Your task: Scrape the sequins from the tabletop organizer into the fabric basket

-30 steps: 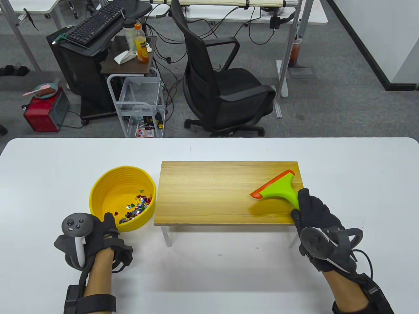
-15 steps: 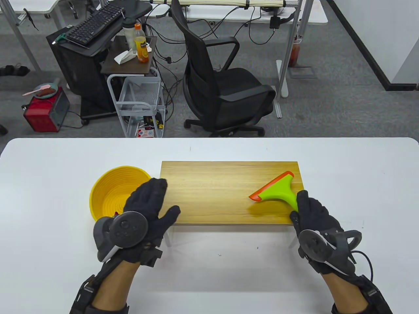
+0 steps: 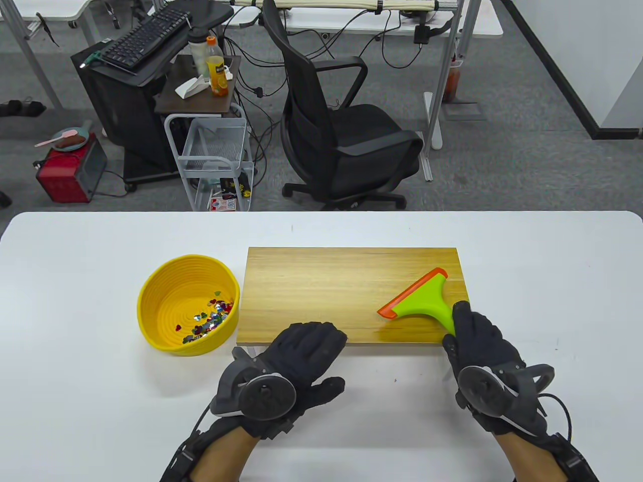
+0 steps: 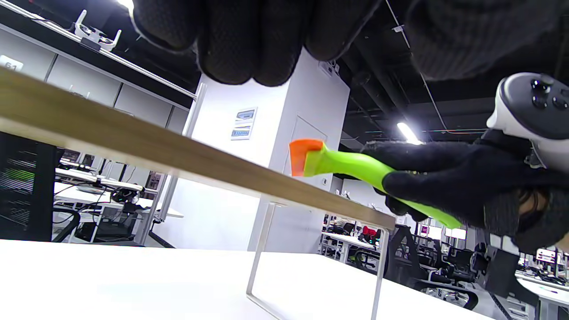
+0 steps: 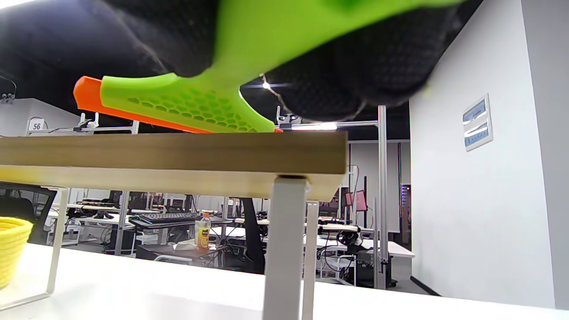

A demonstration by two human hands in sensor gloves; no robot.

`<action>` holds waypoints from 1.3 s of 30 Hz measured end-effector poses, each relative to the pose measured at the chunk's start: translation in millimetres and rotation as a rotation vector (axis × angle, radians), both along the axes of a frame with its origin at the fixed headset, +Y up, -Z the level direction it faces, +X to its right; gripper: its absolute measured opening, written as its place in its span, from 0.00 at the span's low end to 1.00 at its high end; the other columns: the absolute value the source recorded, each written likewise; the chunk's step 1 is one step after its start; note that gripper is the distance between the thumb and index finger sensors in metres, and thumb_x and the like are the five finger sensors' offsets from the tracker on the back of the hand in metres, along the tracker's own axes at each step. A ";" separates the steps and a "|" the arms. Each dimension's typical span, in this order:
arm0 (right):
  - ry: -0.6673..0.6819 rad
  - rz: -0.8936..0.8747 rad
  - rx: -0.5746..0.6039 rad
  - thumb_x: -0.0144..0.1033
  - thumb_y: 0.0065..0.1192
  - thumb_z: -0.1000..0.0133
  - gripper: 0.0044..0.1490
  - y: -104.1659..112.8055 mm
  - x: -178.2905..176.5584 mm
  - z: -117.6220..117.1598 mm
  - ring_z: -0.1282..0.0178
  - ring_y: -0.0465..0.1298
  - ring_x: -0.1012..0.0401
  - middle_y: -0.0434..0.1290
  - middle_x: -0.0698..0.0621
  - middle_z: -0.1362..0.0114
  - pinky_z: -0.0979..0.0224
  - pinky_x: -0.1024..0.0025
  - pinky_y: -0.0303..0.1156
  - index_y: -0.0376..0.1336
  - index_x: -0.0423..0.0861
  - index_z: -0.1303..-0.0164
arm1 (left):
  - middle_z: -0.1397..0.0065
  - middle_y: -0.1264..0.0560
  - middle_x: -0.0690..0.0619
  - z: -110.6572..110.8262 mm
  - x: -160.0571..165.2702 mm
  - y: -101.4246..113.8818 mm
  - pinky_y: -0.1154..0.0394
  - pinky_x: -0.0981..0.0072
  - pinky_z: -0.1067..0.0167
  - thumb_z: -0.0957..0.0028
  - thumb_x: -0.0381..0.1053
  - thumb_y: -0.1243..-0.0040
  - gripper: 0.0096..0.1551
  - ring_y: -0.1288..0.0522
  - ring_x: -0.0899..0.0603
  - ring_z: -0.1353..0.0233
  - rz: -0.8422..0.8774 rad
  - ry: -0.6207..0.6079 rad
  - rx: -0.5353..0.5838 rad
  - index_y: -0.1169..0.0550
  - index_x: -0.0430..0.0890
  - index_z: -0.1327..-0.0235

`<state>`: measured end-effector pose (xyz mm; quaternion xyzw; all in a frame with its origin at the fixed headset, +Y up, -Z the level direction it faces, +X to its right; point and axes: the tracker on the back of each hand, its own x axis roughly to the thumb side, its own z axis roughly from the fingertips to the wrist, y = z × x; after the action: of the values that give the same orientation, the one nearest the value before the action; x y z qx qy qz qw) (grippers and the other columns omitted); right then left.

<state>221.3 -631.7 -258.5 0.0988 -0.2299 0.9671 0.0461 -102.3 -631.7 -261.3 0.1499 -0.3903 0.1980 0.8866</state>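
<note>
A: Table view? 
B: White bench (image 3: 75,281), office floor behind. One wooden organizer (image 3: 341,291), one yellow fabric basket (image 3: 161,306) left of it holding the sequins (image 3: 211,319). Right hand (image 3: 482,346) grips one green scraper (image 3: 419,301); left hand (image 3: 301,361) lies flat, fingers spread, at the organizer's near edge.

A: Left wrist view? 
B: Scraper blade (image 4: 304,155) above the board.

A: Right wrist view? 
B: Organizer's white leg (image 5: 282,249).

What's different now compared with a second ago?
The left hand swept rightward from beside the yellow basket, passing over it, to the near edge of the wooden organizer. The right hand kept gripping the green scraper, drawing it slightly nearer. Basket, sequins and organizer stayed put.
</note>
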 end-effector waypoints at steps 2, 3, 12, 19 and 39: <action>-0.007 -0.018 -0.006 0.42 0.60 0.36 0.41 1.7 3.3 0.9 0.42 0.78 0.45 0.66 0.35 0.25 0.43 0.58 0.79 0.51 0.36 0.18 | 0.22 0.30 0.43 -1.1 2.5 -5.4 0.35 0.38 0.25 0.53 0.69 0.38 0.44 0.29 0.35 0.26 -0.001 -0.011 -0.002 0.32 0.48 0.28; -0.016 -0.030 -0.007 0.41 0.60 0.36 0.41 2.9 6.4 0.8 0.41 0.78 0.44 0.65 0.35 0.25 0.42 0.57 0.79 0.50 0.36 0.18 | 0.22 0.30 0.43 -1.9 3.9 -7.7 0.35 0.37 0.25 0.53 0.69 0.38 0.44 0.29 0.35 0.26 -0.018 -0.015 -0.009 0.32 0.48 0.28; -0.186 -0.101 -0.059 0.38 0.57 0.35 0.43 -1.4 47.3 -7.2 0.39 0.75 0.42 0.60 0.32 0.23 0.40 0.55 0.77 0.45 0.34 0.17 | 0.24 0.28 0.43 3.2 7.5 -15.4 0.32 0.38 0.28 0.53 0.68 0.38 0.42 0.27 0.35 0.28 -0.035 -0.037 0.006 0.31 0.48 0.29; -0.305 -0.130 -0.100 0.36 0.54 0.35 0.43 -15.2 73.8 -13.6 0.38 0.74 0.41 0.58 0.30 0.23 0.38 0.54 0.76 0.43 0.32 0.17 | 0.25 0.27 0.42 6.4 11.9 -21.2 0.29 0.39 0.31 0.53 0.67 0.38 0.42 0.25 0.35 0.30 -0.046 -0.058 0.001 0.30 0.46 0.30; -0.591 -0.149 -0.328 0.33 0.58 0.36 0.42 -81.2 107.7 -40.8 0.39 0.75 0.38 0.60 0.27 0.25 0.40 0.51 0.78 0.46 0.30 0.18 | 0.27 0.26 0.41 3.8 13.0 -31.6 0.27 0.39 0.33 0.53 0.68 0.38 0.42 0.24 0.34 0.32 -0.078 -0.063 -0.027 0.29 0.45 0.31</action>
<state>329.0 -712.9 -299.3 -0.2113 -0.0812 0.9720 0.0636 -89.3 -663.4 -257.5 0.1163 -0.4209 0.1731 0.8828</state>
